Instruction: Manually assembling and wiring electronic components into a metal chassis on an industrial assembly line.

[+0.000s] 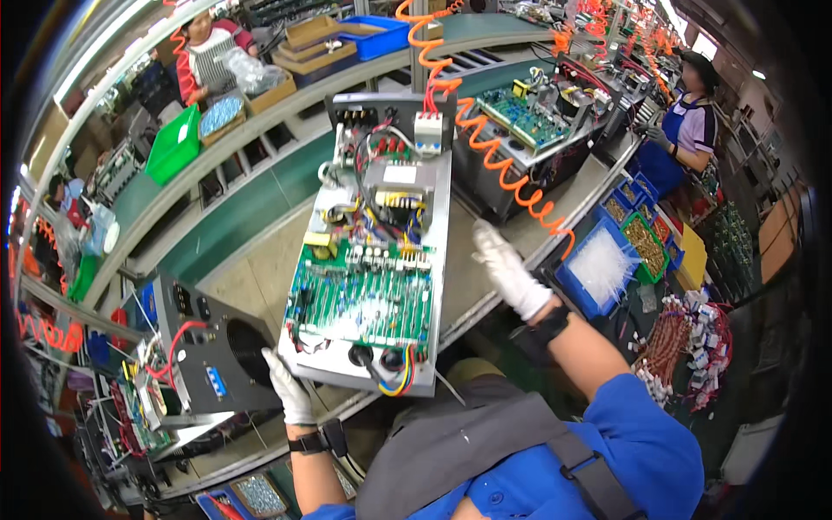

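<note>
In front of me an open electronics chassis (440, 204) lies lengthwise on the line. It carries a green circuit board (368, 299), wound coils, coloured wires and a white breaker (428, 133) at the far end. My left hand (290, 390), in a white glove, is at the near left corner, fingers stretched up between the chassis and a dark housing (221, 364) with a round fan opening. I cannot tell whether it touches either. Right of the chassis, apart from it, my right hand (510, 270), also gloved, is held out with nothing in it.
Another open unit (520, 121) stands at the far right, behind an orange coiled hose (503, 165). Parts bins, one blue with white strips (602, 269), and wire bundles (693, 347) are at right. A green bin (173, 143) is far left. Co-workers (685, 130) are beyond.
</note>
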`<state>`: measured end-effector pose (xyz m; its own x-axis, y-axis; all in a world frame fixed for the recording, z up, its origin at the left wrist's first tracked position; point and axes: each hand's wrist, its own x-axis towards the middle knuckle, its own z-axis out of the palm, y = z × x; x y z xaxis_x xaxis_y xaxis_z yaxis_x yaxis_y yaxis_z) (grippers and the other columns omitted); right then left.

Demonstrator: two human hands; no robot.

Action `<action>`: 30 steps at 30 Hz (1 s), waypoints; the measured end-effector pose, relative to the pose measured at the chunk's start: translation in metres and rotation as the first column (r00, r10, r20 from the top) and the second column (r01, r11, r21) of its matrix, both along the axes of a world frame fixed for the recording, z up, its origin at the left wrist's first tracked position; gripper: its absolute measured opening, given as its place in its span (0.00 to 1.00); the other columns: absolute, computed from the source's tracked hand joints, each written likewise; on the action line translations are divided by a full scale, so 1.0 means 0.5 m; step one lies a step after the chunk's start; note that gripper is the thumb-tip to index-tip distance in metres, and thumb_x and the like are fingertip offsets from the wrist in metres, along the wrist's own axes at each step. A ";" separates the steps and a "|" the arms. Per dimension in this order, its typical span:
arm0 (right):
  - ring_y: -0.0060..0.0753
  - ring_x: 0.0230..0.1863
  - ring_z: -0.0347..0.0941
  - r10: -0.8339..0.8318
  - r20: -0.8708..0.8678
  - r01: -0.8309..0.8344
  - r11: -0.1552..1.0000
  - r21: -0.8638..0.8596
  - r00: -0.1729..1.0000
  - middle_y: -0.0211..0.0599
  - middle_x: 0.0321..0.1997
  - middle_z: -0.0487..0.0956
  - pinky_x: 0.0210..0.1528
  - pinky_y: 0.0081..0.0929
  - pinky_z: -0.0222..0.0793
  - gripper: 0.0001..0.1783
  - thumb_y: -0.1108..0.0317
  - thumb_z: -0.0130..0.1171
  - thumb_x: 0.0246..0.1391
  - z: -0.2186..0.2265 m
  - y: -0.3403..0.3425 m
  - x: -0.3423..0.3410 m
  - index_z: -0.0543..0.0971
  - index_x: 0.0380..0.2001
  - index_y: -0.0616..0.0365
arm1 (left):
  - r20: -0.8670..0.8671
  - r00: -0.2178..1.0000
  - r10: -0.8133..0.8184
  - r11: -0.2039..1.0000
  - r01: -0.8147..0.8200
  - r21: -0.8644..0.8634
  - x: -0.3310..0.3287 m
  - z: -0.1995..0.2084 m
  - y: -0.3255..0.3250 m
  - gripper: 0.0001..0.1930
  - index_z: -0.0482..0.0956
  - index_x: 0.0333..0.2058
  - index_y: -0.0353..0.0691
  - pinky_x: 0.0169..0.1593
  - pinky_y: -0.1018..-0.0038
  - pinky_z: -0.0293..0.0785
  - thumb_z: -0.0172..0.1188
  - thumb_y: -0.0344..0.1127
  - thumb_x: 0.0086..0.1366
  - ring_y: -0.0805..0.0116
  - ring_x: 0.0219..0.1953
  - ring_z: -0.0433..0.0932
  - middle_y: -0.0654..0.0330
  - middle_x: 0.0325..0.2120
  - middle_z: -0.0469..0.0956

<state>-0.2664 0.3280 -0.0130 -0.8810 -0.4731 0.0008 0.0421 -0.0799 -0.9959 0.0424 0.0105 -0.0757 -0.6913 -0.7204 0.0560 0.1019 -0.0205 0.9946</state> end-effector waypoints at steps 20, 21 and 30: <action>0.42 0.51 0.73 0.261 -0.003 -0.257 0.951 0.171 0.965 0.48 0.55 0.70 0.55 0.35 0.71 0.53 0.58 0.64 0.55 -0.060 -0.206 -0.244 0.39 0.69 0.62 | 0.182 0.841 0.510 0.857 -0.514 -0.027 -0.122 0.002 0.308 0.30 0.54 0.67 0.34 0.69 0.61 0.53 0.36 0.45 0.72 0.56 0.65 0.62 0.48 0.65 0.60; 0.45 0.56 0.71 0.354 -0.022 -0.345 0.922 0.177 0.935 0.52 0.58 0.69 0.59 0.37 0.68 0.53 0.53 0.62 0.57 -0.057 -0.194 -0.282 0.38 0.70 0.63 | 0.128 0.843 0.523 0.852 -0.523 -0.036 -0.124 -0.008 0.348 0.31 0.48 0.69 0.35 0.71 0.61 0.50 0.46 0.33 0.70 0.53 0.67 0.59 0.44 0.67 0.55; 0.28 0.50 0.64 0.711 -0.149 -0.705 0.703 0.099 0.688 0.27 0.49 0.73 0.60 0.28 0.62 0.23 0.50 0.42 0.70 -0.011 -0.168 -0.482 0.73 0.54 0.55 | 0.307 0.860 0.407 0.912 -0.368 -0.180 -0.201 -0.016 0.430 0.16 0.76 0.49 0.32 0.52 0.68 0.71 0.43 0.32 0.71 0.63 0.44 0.75 0.55 0.41 0.80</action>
